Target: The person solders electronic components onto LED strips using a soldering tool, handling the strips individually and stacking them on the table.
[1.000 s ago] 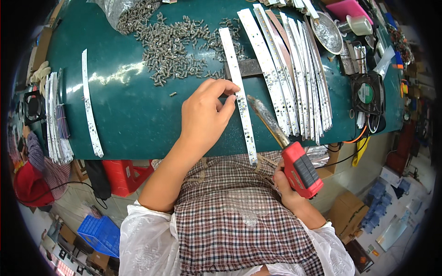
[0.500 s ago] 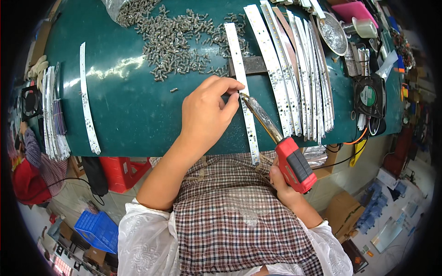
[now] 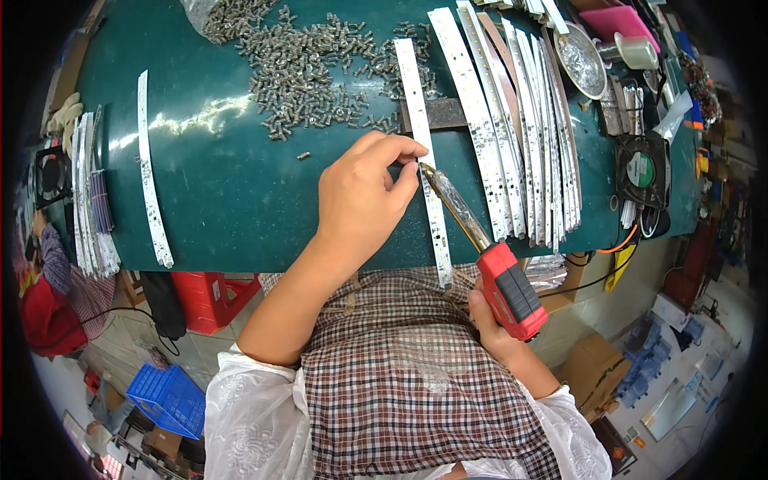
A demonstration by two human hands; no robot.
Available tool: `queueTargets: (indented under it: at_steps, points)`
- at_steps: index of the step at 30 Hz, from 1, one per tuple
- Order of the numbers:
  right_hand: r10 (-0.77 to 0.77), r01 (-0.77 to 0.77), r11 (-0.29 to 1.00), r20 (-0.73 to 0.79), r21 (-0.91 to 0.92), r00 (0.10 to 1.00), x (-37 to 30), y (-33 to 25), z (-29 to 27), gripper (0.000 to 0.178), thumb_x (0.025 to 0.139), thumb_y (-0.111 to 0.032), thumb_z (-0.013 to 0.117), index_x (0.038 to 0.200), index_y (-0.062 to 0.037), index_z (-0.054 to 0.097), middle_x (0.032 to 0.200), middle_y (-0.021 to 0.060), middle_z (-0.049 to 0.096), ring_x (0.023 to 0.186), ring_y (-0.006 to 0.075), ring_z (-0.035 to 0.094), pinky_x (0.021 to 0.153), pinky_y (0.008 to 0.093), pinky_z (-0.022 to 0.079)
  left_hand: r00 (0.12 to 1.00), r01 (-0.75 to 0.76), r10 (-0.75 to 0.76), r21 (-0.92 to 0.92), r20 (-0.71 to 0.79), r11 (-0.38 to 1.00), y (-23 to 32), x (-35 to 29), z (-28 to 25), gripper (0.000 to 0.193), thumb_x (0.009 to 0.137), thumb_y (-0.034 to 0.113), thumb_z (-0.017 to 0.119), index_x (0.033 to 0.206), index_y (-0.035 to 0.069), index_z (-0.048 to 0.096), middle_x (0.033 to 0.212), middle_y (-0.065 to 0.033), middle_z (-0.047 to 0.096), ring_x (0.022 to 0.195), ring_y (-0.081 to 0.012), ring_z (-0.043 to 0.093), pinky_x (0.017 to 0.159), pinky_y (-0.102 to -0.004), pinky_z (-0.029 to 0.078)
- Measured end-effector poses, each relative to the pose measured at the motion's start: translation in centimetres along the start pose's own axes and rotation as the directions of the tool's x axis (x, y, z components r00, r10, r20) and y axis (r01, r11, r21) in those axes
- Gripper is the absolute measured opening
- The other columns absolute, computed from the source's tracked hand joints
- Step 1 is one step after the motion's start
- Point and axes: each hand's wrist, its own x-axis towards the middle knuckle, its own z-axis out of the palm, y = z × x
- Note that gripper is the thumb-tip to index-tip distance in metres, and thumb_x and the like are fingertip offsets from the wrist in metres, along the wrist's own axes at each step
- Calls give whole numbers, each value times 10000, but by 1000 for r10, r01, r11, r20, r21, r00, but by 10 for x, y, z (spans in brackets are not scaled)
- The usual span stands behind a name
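Note:
A narrow white LED circuit strip lies lengthwise before me, its upper part across a dark bar. My left hand is closed in a pinch at the strip's left edge, near its middle. What the fingertips hold, if anything, is too small and covered to make out. My right hand grips a red and black soldering gun. Its tip meets the strip right beside my left fingertips. Beyond my left hand is a heap of small metal connectors, with a single connector lying apart.
Many more LED strips lie side by side on the right. One strip and a bundle are at left. A metal dish and a fan stand at far right. Another person's sleeve shows at left.
Almost nothing differs. The view has shifted slightly; both hands, the strip and the soldering gun keep the same places relative to each other.

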Motion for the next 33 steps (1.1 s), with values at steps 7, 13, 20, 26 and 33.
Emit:
queueTargets:
  at_steps: [7, 13, 20, 26, 33]
  points:
    - [-78, 77, 995, -5, -66, 997, -1, 0, -3, 233, 747, -16, 720, 966, -5, 640, 851, 116, 627, 686, 277, 615, 617, 351, 490, 1000, -3, 3, -2, 1, 1000, -1, 0, 0, 186, 790, 12, 684, 956, 85, 726, 814, -2, 628, 482, -58, 460, 485, -232, 378]
    - [42, -47, 995, -66, -87, 997, -7, -15, -20, 118, 856, -39, 626, 966, -4, 599, 788, 87, 588, 665, 191, 578, 593, 331, 463, 1000, -8, 8, -8, 4, 1000, -1, 1, -1, 177, 789, 14, 684, 947, 81, 725, 816, -3, 631, 483, -60, 466, 492, -234, 386]
    - [60, -1, 993, -493, 118, 868, 55, -37, 1, 297, 914, 3, 615, 1183, -9, 489, 858, 32, 555, 649, 70, 497, 572, 213, 409, 1000, -22, 22, 10, 2, 1000, 1, 1, -1, 172, 788, 15, 688, 944, 79, 721, 830, -6, 640, 474, -64, 454, 493, -242, 388]
    - [-363, 146, 878, -437, -456, 823, 108, -46, 12, 539, 689, -6, 791, 1139, 5, 495, 1017, 165, 526, 918, 355, 561, 787, 406, 468, 999, 6, -5, -2, 43, 1000, 0, -2, -2, 214, 775, 34, 712, 983, 82, 704, 899, -16, 649, 509, -68, 520, 518, -232, 425]
    - [-349, 26, 809, -445, -587, 825, 130, -46, 28, 531, 701, -41, 779, 1136, -32, 475, 1063, 179, 504, 914, 426, 573, 719, 482, 472, 988, -133, 128, 63, 81, 989, 3, -6, 1, 364, 721, 50, 773, 1067, 84, 664, 1032, -43, 629, 594, -101, 621, 558, -240, 493]
